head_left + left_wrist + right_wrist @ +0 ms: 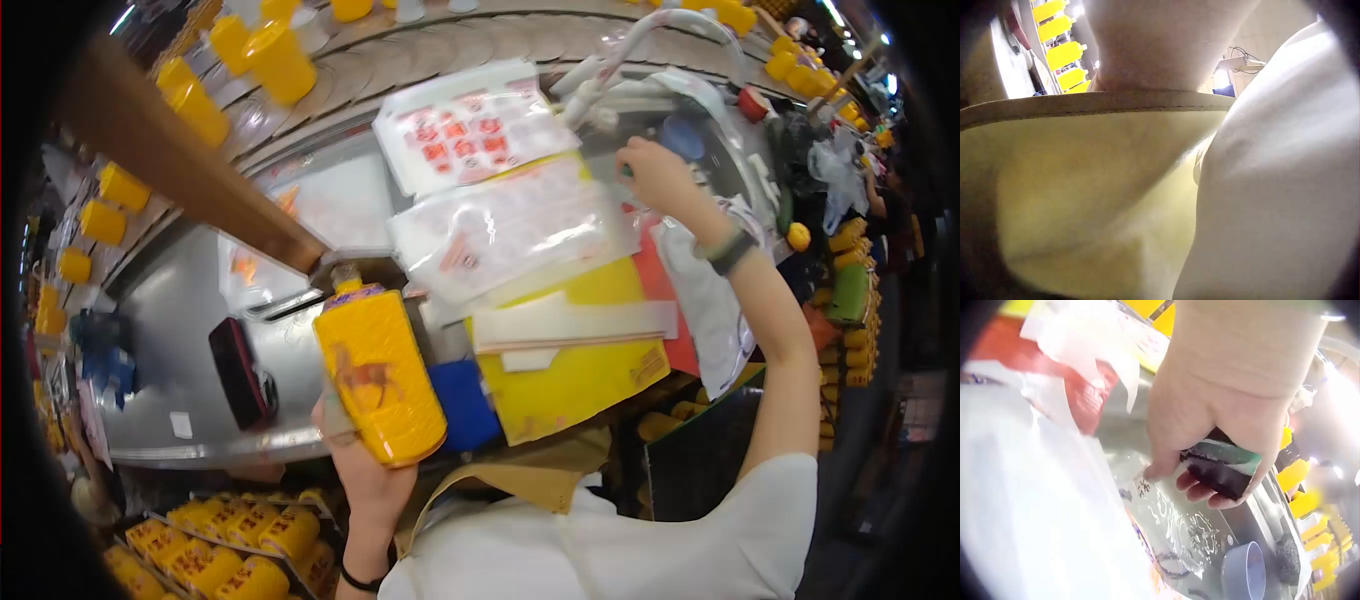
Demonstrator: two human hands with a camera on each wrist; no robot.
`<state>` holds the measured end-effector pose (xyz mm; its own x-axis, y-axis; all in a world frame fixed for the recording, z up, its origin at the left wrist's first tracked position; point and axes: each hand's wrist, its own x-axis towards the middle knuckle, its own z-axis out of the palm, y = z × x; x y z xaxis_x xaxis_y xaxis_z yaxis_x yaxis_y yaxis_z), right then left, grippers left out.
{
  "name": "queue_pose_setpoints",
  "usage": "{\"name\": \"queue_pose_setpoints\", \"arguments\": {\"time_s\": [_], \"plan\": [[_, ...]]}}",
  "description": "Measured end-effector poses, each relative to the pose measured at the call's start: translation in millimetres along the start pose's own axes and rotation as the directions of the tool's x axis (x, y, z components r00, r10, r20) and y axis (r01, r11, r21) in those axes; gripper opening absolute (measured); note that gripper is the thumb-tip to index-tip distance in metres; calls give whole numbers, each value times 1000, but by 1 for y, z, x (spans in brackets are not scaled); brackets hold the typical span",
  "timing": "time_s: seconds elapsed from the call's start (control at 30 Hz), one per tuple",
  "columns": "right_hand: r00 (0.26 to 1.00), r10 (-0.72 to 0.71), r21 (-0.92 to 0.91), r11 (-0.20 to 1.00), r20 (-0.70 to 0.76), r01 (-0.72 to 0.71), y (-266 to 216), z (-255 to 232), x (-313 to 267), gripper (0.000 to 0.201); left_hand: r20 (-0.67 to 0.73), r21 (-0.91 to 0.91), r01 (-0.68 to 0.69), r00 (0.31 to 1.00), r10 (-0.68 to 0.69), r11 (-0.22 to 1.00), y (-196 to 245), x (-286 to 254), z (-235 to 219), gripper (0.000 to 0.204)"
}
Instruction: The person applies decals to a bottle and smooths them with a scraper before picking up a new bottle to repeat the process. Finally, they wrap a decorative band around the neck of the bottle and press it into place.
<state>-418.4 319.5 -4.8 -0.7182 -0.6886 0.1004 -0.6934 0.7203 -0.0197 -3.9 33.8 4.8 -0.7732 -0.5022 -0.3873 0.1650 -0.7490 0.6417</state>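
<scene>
A yellow bottle [385, 385] with a brown horse picture leans at the table's near edge in the head view. My left hand [362, 465] grips its lower side, most of the fingers hidden behind it. The left wrist view shows only a forearm [1154, 47], apron and shirt. Over the metal basin at the right, my right hand [660, 180] curls its fingers round a small dark and green block [1222, 464], seen in the palm in the right wrist view; its kind is unclear. Below this hand lies a pale blue cup [1244, 572].
Printed plastic sheets [470, 140] and a yellow sheet [560, 400] cover the middle of the table. A wooden post [200, 160] rises at the left. A dark case [240, 375] lies beside the bottle. More yellow bottles [210, 550] fill crates below; a white hose [640, 35] arches at the back.
</scene>
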Motion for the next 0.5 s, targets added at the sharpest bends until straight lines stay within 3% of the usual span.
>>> {"name": "queue_pose_setpoints", "arguments": {"time_s": [0.03, 0.07, 0.1, 0.13, 0.2, 0.23, 0.27, 0.33, 0.37, 0.4, 0.47, 0.5], "plan": [[998, -8, 100, 995, -56, 13, -31, -18, -7, 18, -15, -42, 18, 1000, -18, 999, 5, -1, 5, 62], [994, -8, 204, 979, -107, 30, -67, -41, -16, 18, 35, 327, -155, 988, 152, 932, -6, -2, -2, 75], [985, -37, 306, 948, -170, 88, -104, -59, -28, 15, 84, 466, -261, 964, 252, 845, -7, -4, 1, 52], [970, -54, 401, 904, -237, 148, -138, -74, -41, 13, 150, 588, -356, 930, 334, 726, -8, -5, 3, 43], [970, -86, 613, 761, -229, 212, -200, -90, -67, 12, 105, 731, -300, 937, 333, 613, -11, -5, -6, 45], [975, -90, 714, 669, -202, 209, -228, -90, -78, 12, 364, 913, -407, 837, 409, 20, -1, -5, -17, 61], [980, -96, 797, 571, -173, 197, -253, -90, -89, 12, 353, 918, -395, 837, 418, 16, 3, -6, -18, 61], [990, -105, 905, 406, -92, 127, -293, -89, -102, 12, 488, 796, -574, 795, 360, 191, 10, -9, -14, 102], [991, -111, 921, 374, -67, 105, -307, -87, -106, 12, 412, 824, -457, 889, 199, 336, 19, -13, -21, 128], [992, -118, 935, 345, -42, 80, -318, -83, -110, 11, 409, 824, -456, 890, 203, 338, 25, -14, -25, 128], [996, -90, 949, 314, -11, 39, -334, -76, -114, 11, 472, 644, -437, 873, 123, 628, 35, -14, -28, 136], [998, -57, 934, 354, -22, 41, -338, -72, -114, 11, 487, 496, -398, 863, 132, 772, 35, -14, -24, 123]]}}
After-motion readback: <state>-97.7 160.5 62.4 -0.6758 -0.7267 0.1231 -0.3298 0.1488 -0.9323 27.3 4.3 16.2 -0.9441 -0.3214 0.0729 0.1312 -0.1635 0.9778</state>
